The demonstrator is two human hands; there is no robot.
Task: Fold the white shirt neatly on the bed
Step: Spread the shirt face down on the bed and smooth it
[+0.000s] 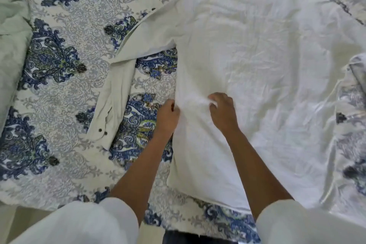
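Two hands logged, both on the white shirt (pixel 257 55).

- Left hand (pixel 167 116): we record its fingers curled round the shirt's side edge, gripping the cloth.
- Right hand (pixel 222 113): on top of the fabric just beside the left, fingers bent, pinching up a small ridge.
- White shirt: spread out on the bed, covering the middle and right of our view, hem nearest us.
- Shirt sleeve (pixel 111 95): bent at the elbow, lying left of the body on the bedspread (pixel 59 85).
- Cuff buttons (pixel 100 130): we count two, dark.
- Bedspread: cream with blue paisley print.
- Pale cloth (pixel 11 25): heaped at the left edge.
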